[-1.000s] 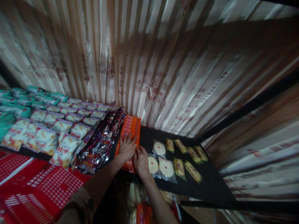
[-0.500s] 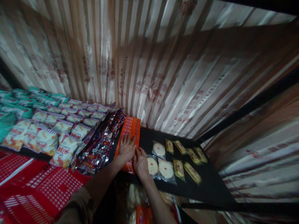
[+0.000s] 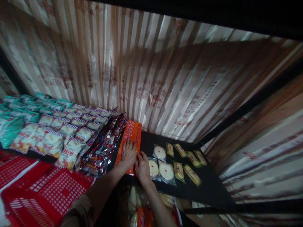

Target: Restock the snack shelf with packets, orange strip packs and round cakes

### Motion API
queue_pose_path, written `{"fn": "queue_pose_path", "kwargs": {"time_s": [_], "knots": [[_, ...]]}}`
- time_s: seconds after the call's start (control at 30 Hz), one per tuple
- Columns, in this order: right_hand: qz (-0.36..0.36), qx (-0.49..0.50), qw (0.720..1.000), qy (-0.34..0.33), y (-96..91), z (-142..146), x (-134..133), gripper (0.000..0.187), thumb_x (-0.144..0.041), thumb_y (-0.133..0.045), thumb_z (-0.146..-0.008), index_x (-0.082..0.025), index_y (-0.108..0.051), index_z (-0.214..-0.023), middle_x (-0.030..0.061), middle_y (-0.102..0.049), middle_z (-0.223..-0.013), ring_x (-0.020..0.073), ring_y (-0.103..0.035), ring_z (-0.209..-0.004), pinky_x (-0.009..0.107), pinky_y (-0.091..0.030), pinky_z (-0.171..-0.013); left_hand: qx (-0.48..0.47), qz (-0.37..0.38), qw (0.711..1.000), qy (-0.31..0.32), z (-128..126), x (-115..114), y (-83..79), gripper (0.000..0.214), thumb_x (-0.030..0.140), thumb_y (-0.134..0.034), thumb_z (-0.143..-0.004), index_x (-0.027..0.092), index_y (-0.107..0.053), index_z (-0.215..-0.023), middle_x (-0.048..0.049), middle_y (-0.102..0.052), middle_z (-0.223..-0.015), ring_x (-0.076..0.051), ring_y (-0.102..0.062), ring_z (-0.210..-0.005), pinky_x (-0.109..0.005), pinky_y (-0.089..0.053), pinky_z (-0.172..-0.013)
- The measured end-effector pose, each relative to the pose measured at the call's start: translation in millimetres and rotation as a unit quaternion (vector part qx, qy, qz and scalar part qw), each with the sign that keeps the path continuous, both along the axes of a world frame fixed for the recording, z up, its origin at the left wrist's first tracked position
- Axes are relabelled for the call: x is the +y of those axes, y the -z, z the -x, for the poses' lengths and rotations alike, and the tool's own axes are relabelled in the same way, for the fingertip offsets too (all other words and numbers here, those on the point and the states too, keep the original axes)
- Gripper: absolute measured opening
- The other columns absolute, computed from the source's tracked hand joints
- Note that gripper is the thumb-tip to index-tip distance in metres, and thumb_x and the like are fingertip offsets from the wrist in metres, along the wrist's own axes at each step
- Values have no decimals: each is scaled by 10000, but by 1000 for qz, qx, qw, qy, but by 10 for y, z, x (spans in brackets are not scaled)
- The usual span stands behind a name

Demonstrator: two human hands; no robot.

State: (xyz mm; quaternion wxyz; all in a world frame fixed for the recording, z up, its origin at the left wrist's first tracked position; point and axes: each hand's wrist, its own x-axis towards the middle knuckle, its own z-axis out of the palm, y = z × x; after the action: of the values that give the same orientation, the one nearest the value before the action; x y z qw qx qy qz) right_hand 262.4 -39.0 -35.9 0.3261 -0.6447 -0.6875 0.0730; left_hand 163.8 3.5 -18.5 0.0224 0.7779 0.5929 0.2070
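My left hand (image 3: 128, 154) lies flat with fingers spread on an orange snack packet (image 3: 131, 136) on a black shelf (image 3: 213, 186). My right hand (image 3: 142, 167) rests beside it at the packet's right edge, fingers stretched toward a clear packet with a round white cake (image 3: 153, 168). Two more round cake packets (image 3: 166, 171) lie to the right. Several long yellow-brown snack packets (image 3: 192, 175) lie further right on the shelf.
Shiny red and silver packets (image 3: 104, 148) are piled left of the orange one, then rows of white snack bags (image 3: 50, 142) and green bags (image 3: 14, 110). A red plastic basket (image 3: 40, 198) sits lower left. A striped curtain (image 3: 151, 72) hangs behind. More packets (image 3: 142, 211) lie below the shelf.
The view has tilted down a little and things have shifted up in the frame. Both hands stay on the orange packet, barely moved.
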Motion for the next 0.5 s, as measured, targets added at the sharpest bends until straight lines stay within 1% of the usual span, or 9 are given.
{"fn": "queue_pose_path", "kwargs": {"time_s": [0.1, 0.2, 0.37, 0.5], "knots": [[-6, 12, 1000, 0, -13, 1, -99, 389, -108, -419, -772, -85, -617, -1106, 193, -548, -1189, 254, -508, -1116, 409, -416, -957, 1, 10, 1000, 3, -19, -103, 2, 441, 196, -358, -858, 103, -449, -1280, -154, -355, -1408, -263, -226, -1338, -461, -191, -1088], [-3, 12, 1000, -4, -21, 2, -221, 385, -102, -403, -777, -71, -624, -1091, 198, -564, -1170, 253, -522, -1102, 398, -427, -951, 2, 23, 1000, 12, -38, -215, 23, 456, 158, -373, -839, 122, -440, -1289, -146, -363, -1405, -263, -246, -1332, -470, -216, -1079], [-1, -2, 1000, -14, -3, -5, -434, 417, -82, -383, -756, -43, -612, -1102, 205, -573, -1166, 258, -527, -1103, 406, -428, -953, -1, 47, 998, 29, -67, -410, 40, 437, 128, -356, -849, 85, -460, -1271, -151, -395, -1383, -231, -282, -1321, -397, -243, -1091], [-7, 8, 1000, -23, 8, -16, -588, 441, -70, -385, -722, -55, -615, -1098, 193, -582, -1158, 242, -537, -1093, 385, -433, -951, -16, 43, 998, 39, -92, -568, 37, 398, 119, -348, -859, 111, -514, -1221, -120, -418, -1374, -215, -318, -1305, -374, -280, -1080]]}}
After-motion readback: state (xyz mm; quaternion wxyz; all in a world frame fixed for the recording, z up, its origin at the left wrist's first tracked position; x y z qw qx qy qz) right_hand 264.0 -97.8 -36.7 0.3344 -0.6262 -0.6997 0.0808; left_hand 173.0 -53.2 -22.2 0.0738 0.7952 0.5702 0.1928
